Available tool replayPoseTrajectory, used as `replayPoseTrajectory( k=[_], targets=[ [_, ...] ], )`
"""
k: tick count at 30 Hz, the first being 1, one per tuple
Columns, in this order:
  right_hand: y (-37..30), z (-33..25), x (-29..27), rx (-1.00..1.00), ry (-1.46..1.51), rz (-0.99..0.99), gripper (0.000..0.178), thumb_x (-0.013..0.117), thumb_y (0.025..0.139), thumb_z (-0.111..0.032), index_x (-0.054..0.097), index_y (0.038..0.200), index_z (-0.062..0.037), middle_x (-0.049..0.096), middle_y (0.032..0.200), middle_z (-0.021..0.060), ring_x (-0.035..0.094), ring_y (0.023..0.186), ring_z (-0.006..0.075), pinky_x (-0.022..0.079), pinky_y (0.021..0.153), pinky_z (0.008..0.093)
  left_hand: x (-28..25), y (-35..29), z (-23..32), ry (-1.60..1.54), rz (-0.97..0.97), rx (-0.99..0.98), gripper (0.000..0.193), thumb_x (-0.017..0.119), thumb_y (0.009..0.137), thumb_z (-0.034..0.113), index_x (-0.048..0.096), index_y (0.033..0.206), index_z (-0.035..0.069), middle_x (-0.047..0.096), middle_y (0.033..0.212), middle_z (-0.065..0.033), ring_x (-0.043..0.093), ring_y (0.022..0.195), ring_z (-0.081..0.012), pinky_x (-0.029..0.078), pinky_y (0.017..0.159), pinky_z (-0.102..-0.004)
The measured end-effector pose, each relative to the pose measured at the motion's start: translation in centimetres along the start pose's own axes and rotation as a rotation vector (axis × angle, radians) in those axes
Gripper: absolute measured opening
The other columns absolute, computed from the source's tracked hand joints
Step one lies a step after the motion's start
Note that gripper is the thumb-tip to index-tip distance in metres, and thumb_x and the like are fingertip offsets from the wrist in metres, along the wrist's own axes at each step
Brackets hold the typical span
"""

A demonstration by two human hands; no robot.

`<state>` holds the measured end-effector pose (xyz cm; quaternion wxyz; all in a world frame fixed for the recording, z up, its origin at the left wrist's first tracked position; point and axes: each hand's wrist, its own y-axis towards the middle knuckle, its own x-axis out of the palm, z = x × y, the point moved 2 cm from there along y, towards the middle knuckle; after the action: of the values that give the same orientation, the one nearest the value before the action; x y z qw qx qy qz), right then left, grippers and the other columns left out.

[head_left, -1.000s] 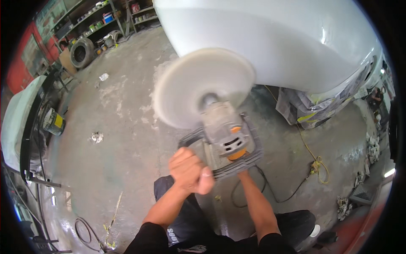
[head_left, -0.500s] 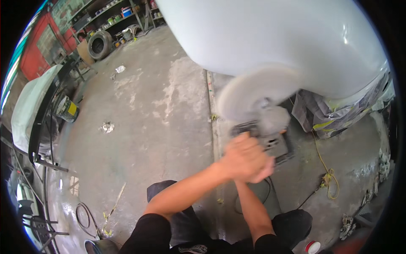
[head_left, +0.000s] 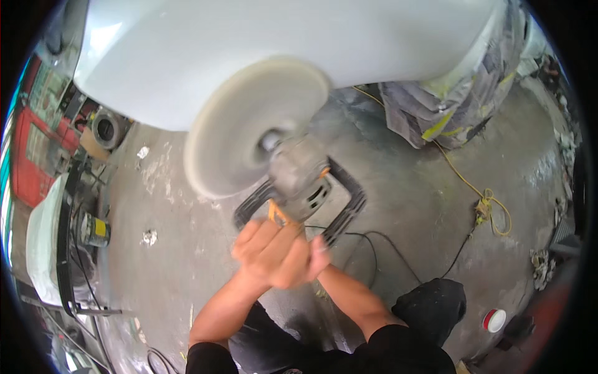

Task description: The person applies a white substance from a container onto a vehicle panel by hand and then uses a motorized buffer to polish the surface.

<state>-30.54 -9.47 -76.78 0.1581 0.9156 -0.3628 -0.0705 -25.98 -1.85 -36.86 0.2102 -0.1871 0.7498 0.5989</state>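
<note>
Left grip (head_left: 275,252) holds a polisher (head_left: 298,169), its pad (head_left: 240,121) overlapping pale bodywork (head_left: 199,47)

right hand: hidden behind left hand (head_left: 271,252), hold cannot be made out | power tool (head_left: 298,167): rear covered by left hand | disc (head_left: 233,118), ahead of hands: blurred, surface detail lost | white panel (head_left: 249,34), beyond disc: cut off by upper edge | black sleeves (head_left: 405,349), behind hands: cut off by lower edge
</note>
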Motion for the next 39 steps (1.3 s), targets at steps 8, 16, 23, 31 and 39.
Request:
replayPoseTrajectory(
  k=[8, 16, 23, 31, 39],
  targets=[
    [-0.8, 7.1, -4.9, 0.132, 0.57, 0.2, 0.02, 0.068, 0.094, -0.021, 0.062, 0.105, -0.0049, 0.066, 0.1, 0.0036, 0.06, 0.096, 0.0201, 0.048, 0.086, 0.0369, 15.0, 10.7, 7.2, -0.214, 0.023, 0.24, 0.038, 0.077, 0.075, 0.024, 0.045, 0.055, 0.013, 0.04, 0.056, -0.0017, 0.045, 0.053, -0.0201, 0.036, 0.054, -0.0347],
    [-3.6, -8.2, 0.3, 0.11, 0.655, 0.232, 0.044, 0.068, 0.093, -0.026, 0.057, 0.122, 0.0034, 0.063, 0.123, 0.0157, 0.059, 0.116, 0.0239, 0.048, 0.097, 0.0399, 12.3, 7.2, 5.7, -0.039, -0.211, 0.289, 0.039, 0.079, 0.075, 0.024, 0.046, 0.057, 0.014, 0.043, 0.056, -0.0008, 0.047, 0.052, -0.0189, 0.036, 0.052, -0.0343],
    [-4.2, -17.8, 0.0, 0.188, 0.785, 0.183, 0.031, 0.073, 0.079, -0.016, 0.061, 0.104, -0.0009, 0.067, 0.106, 0.0136, 0.063, 0.107, 0.0196, 0.05, 0.089, 0.035, 6.7, 7.1, 6.9, 0.194, -0.303, 0.294, 0.041, 0.075, 0.077, 0.018, 0.041, 0.054, 0.015, 0.04, 0.054, 0.0, 0.045, 0.05, -0.0172, 0.031, 0.049, -0.033],
    [1.9, -18.2, -10.6, 0.139, 0.858, 0.438, 0.012, 0.073, 0.08, -0.011, 0.064, 0.085, -0.0037, 0.066, 0.08, 0.0054, 0.064, 0.076, 0.0131, 0.049, 0.067, 0.0301, 16.2, 14.2, 9.3, -0.11, -0.136, 0.408, 0.039, 0.077, 0.076, 0.022, 0.046, 0.054, 0.013, 0.043, 0.054, -0.0017, 0.047, 0.051, -0.0207, 0.036, 0.051, -0.0349],
    [-0.5, -16.8, -14.7, 0.139, 0.524, 0.346, 0.022, 0.077, 0.084, -0.018, 0.067, 0.09, 0.0003, 0.071, 0.08, 0.0062, 0.069, 0.075, 0.0158, 0.052, 0.068, 0.0316, 9.5, 11.8, 7.2, -0.128, -0.079, 0.178, 0.028, 0.066, 0.072, 0.004, 0.046, 0.054, 0.01, 0.042, 0.051, -0.0033, 0.04, 0.043, -0.0224, 0.03, 0.044, -0.0361]
  ],
)
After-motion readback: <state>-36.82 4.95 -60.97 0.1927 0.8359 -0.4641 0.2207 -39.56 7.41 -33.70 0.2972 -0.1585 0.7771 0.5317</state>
